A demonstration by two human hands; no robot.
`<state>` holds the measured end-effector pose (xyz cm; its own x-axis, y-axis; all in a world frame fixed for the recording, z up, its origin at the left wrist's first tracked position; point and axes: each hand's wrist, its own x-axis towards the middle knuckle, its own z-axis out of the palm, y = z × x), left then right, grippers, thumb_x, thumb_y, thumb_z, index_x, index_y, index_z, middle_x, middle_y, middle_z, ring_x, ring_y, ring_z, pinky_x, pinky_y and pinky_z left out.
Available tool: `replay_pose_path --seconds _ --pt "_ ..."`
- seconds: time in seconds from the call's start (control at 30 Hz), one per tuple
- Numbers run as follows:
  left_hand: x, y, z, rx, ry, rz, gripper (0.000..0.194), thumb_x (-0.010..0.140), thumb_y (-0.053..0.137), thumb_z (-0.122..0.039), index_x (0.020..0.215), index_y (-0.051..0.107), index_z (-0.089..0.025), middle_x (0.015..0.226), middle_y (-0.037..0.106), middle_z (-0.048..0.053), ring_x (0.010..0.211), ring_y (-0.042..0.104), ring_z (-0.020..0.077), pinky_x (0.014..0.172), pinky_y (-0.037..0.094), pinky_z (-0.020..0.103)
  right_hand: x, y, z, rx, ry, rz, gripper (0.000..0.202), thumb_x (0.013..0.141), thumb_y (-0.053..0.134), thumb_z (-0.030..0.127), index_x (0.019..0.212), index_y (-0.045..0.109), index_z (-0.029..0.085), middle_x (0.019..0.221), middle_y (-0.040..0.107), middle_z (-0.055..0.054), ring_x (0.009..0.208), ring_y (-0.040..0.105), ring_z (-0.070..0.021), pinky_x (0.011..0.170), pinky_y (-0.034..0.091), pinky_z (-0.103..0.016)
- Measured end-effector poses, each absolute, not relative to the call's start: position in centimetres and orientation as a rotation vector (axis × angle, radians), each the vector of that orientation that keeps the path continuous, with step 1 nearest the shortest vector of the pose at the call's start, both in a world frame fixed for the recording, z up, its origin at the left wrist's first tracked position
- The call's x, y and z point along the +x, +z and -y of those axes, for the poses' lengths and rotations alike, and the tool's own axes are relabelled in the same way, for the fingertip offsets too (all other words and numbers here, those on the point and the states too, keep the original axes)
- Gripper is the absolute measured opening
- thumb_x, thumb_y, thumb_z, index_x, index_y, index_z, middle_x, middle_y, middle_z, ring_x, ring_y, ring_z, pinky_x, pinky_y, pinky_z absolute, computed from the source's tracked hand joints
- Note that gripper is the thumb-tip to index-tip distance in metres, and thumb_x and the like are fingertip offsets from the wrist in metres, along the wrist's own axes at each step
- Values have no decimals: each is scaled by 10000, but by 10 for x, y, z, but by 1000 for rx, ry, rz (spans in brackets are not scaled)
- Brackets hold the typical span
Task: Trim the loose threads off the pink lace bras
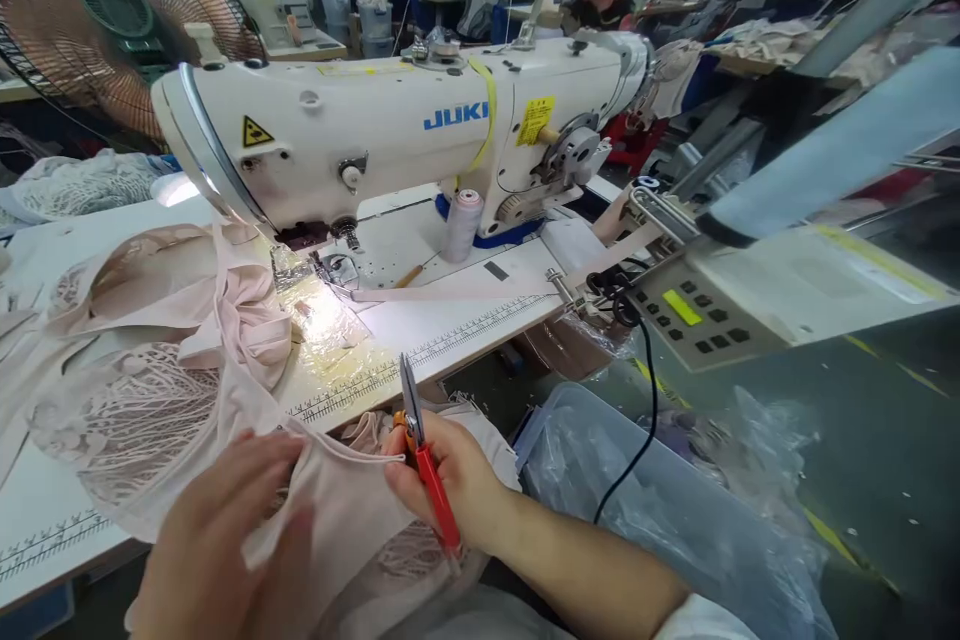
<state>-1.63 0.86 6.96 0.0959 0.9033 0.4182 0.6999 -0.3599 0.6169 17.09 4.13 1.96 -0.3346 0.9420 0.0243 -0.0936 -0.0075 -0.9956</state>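
My right hand [457, 480] is closed around red-handled scissors [427, 480], their metal blades pointing up and away from me. Its thumb and fingertips also meet the folded edge of a pale pink garment [352, 510] draped over my lap and the table edge. Over the same garment, my left hand [217, 540] is blurred, with fingers stretched and thumb apart. Lace panels [150, 410] and gathered pink straps [247, 310] of the fabric lie on the table to the left. Whether the left fingers touch the cloth is unclear.
A white JUKI sewing machine [390, 130] stands ahead, with a thread cone [463, 225] beside it. A pink band [465, 294] runs to a feeder at right. Below are a control box [705, 310] and a plastic bin [637, 480]. A fan [112, 5] stands left; a person [604, 5] sits behind.
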Motion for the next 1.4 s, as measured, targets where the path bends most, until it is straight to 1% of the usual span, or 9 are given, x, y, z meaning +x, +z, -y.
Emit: replay_pose_path --seconds 0.1,0.17,0.27,0.43,0.8,1.0,1.2,1.3,1.4 --pt "-9 72 -25 2702 838 -1179 311 804 585 -140 1088 627 -259 1023 730 32 996 658 236 1025 418 411 174 19 -40 -927 1459 1427 86 717 567 211 731 482 199 631 484 38 523 410 -91 506 366 -220" --pt "-4 68 -34 2688 647 -1175 178 867 511 -189 949 664 -229 844 731 35 806 681 216 794 518 349 176 20 -39 -929 1451 1448 103 721 583 219 734 482 203 632 479 42 519 402 -89 499 361 -214" --pt "-3 60 -40 2338 528 -1258 235 911 449 -265 795 648 -220 666 657 4 599 617 161 523 452 245 178 19 -38 -947 1505 1440 191 719 658 297 764 497 207 636 479 46 517 390 -90 493 355 -214" --pt "-11 61 -37 1680 469 -1403 261 868 520 -407 760 656 -214 659 650 0 633 581 155 580 446 209 179 16 -35 -896 1684 1326 410 614 789 432 807 502 212 698 520 24 569 441 -114 534 396 -241" --pt "-13 56 -28 981 739 -1468 220 662 750 -403 676 729 -185 645 685 20 621 569 157 560 454 214 172 6 -32 -946 1654 1381 390 641 791 446 781 523 199 646 491 45 518 396 -90 491 389 -215" --pt "-15 57 -28 983 740 -1472 199 639 767 -384 665 736 -189 648 707 27 641 606 177 585 475 230 169 1 -28 -867 1760 1348 441 596 805 485 819 546 207 676 517 24 547 433 -109 504 411 -233" --pt "-17 66 -31 1091 759 -1454 197 655 762 -413 651 738 -217 646 716 19 635 605 162 582 479 196 165 16 -27 -732 1940 1148 464 589 799 493 763 469 216 655 467 47 507 389 -82 475 359 -222" --pt "-17 78 -36 1228 723 -1410 195 673 741 -447 678 743 -252 626 710 7 591 621 167 522 487 186 172 35 -31 -701 1927 1155 398 636 767 447 751 468 211 685 484 36 510 406 -76 470 349 -212" --pt "-13 88 -43 1470 748 -1366 126 673 743 -403 703 746 -280 695 720 -2 656 649 174 587 510 169 182 52 -33 -796 1846 1230 284 680 711 328 763 465 212 638 468 50 484 371 -71 446 323 -199"
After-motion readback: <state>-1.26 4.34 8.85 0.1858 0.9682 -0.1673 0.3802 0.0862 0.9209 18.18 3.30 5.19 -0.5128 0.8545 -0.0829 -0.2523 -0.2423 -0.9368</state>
